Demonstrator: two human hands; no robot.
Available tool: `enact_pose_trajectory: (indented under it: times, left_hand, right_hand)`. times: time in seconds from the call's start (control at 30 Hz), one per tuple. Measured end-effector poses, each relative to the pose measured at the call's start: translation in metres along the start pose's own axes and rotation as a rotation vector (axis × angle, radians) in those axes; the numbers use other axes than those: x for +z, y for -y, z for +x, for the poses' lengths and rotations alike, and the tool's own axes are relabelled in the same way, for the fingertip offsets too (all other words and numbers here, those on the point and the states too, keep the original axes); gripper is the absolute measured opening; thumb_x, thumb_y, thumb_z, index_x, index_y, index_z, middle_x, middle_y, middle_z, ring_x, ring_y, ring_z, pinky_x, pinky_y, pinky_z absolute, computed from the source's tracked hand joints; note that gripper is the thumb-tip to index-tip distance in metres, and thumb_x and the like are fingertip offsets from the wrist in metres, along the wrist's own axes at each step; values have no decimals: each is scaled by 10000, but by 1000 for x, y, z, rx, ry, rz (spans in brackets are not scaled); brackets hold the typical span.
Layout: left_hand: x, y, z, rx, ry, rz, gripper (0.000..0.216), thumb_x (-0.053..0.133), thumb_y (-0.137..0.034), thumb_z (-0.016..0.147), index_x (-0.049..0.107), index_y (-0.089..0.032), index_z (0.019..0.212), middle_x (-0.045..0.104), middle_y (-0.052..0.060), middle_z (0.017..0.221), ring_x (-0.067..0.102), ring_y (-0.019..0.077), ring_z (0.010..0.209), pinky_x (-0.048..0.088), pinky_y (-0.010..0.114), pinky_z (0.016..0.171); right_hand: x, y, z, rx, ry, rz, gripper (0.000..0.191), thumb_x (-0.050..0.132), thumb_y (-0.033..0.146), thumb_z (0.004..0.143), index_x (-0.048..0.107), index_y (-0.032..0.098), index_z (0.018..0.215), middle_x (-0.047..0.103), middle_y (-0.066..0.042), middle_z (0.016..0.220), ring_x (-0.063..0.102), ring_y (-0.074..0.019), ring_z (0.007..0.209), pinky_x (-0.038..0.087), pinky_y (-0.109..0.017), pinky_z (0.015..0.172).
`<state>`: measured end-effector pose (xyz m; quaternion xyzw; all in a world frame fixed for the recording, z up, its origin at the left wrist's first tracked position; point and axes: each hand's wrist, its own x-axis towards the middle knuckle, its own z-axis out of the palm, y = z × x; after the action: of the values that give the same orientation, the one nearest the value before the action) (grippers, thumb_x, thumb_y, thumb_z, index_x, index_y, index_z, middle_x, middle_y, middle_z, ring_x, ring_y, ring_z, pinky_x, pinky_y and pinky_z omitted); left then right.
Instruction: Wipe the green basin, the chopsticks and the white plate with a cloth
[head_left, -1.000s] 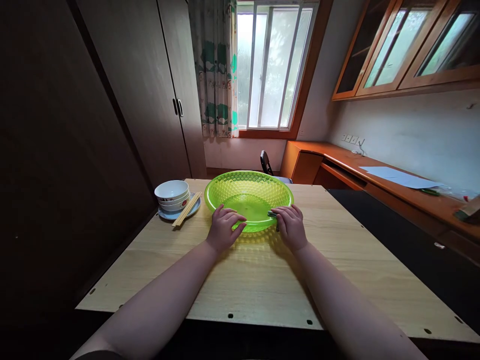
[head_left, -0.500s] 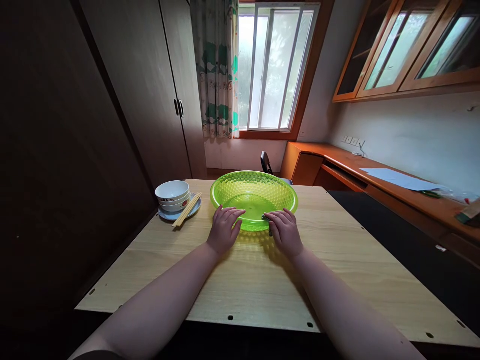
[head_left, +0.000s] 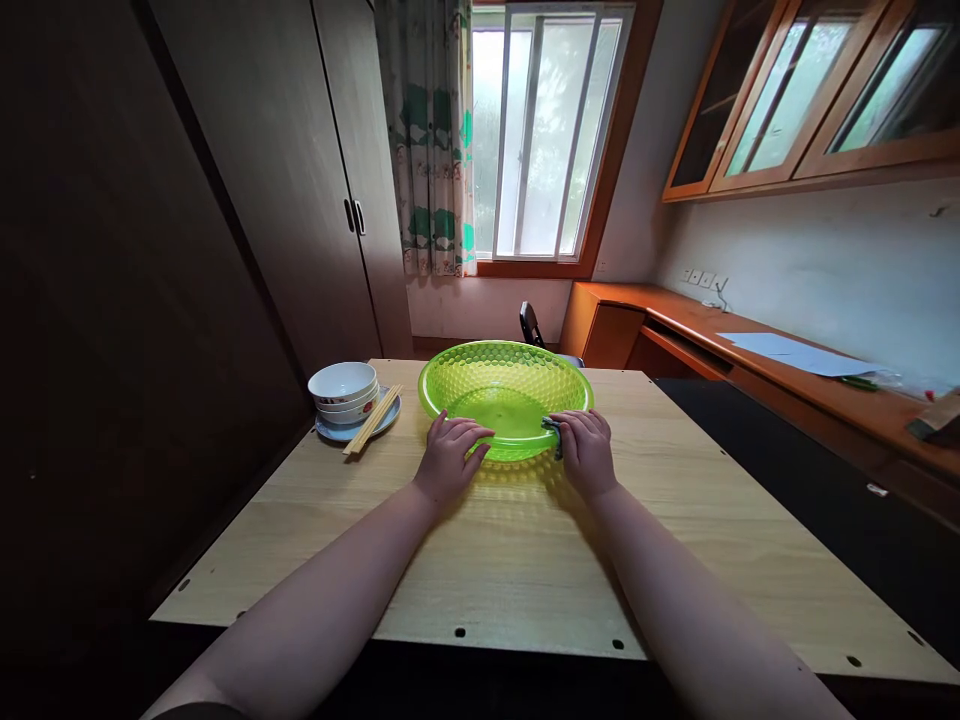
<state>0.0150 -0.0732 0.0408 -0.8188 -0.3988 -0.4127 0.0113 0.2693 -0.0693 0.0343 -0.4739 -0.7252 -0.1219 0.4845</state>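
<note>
A translucent green plastic basin (head_left: 504, 370) with a dimpled wall stands upright on the table. My left hand (head_left: 450, 458) grips its near rim on the left, fingers over the edge and thumb outside. On the right of the same rim, my right hand (head_left: 588, 450) is closed on a small dark patterned cloth (head_left: 553, 426), which is folded over the edge. Most of the cloth is hidden under my fingers. The basin looks to have nothing inside.
Left of the basin, several stacked white bowls (head_left: 343, 385) sit on a blue plate (head_left: 330, 430), with wooden chopsticks (head_left: 373, 422) lying across its edge. The pale wooden table (head_left: 480, 560) has dark slots along its front. A chair (head_left: 530, 323) stands behind; an orange desk (head_left: 675, 325) runs along the right.
My right hand has slid to the right along the basin's rim with the cloth, more of which now shows. My left hand stays at the rim.
</note>
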Motion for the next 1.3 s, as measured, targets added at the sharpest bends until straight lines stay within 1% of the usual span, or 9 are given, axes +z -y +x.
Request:
enact_pose_trajectory:
  times: [0.1,0.3,0.53,0.63,0.73,0.83,0.93,1.17,1.3]
  left_hand:
    - [0,0,0,1,-6,8,213,505,-308,944,689,-266,1044,730,19,1068,607,205,1109,250,482,1143]
    - [-2,1,1,4,-20,12,199,515,-296,931,683,-257,1029,731,18,1039,606,209,1110,246,481,1148]
    - [0,2,1,-2,-23,13,195,523,-297,920,686,-260,1020,732,20,1038,605,213,1113,244,491,1152]
    - [-1,2,1,-2,-28,12,192,523,-288,918,683,-255,1020,733,20,1038,603,215,1118,240,499,1153]
    - [-3,0,0,18,-41,25,207,526,-283,914,675,-254,1055,727,25,1078,588,221,1150,223,510,1162]
    - [-3,-3,0,74,-13,35,249,525,-299,920,662,-262,1124,717,27,1126,576,218,1172,207,506,1174]
    - [-2,-5,0,97,14,34,259,522,-306,926,662,-269,1141,725,19,1105,586,212,1154,210,498,1178]
    - [-1,-4,1,79,2,10,246,519,-285,924,684,-275,1106,731,23,1060,609,199,1109,240,488,1171]
    - [-2,-5,1,71,3,6,234,530,-281,915,692,-268,1084,730,25,1052,615,195,1096,247,483,1168]
  right_hand:
    - [1,4,-2,-9,-12,8,305,380,251,975,682,221,999,728,-49,984,629,-216,1004,331,-436,1042]
    - [0,19,-3,-123,40,-1,282,404,241,967,670,228,1062,722,-40,997,617,-206,1005,318,-423,1056]
    - [0,0,-1,-20,-17,-17,298,390,245,973,687,222,988,732,-45,973,632,-219,993,337,-441,1029]
    - [0,1,-1,-11,-18,0,307,381,255,977,685,222,997,729,-49,977,628,-221,1002,335,-445,1036]
    - [-2,12,-2,-74,50,23,295,394,283,974,675,234,1049,721,-44,1003,617,-219,1019,317,-444,1060]
    - [-3,24,-2,-158,142,46,314,401,329,972,645,240,1149,706,-46,1077,598,-225,1062,298,-449,1078]
    - [-4,29,-3,-180,173,66,361,356,327,985,612,246,1227,694,-45,1129,587,-224,1101,283,-457,1091]
    - [-1,21,-5,-103,64,138,370,342,259,985,562,245,1281,697,-52,1138,627,-203,1066,355,-441,1070]
    - [1,14,-4,-51,0,124,340,361,254,981,585,244,1237,708,-68,1105,649,-213,1019,399,-452,1040]
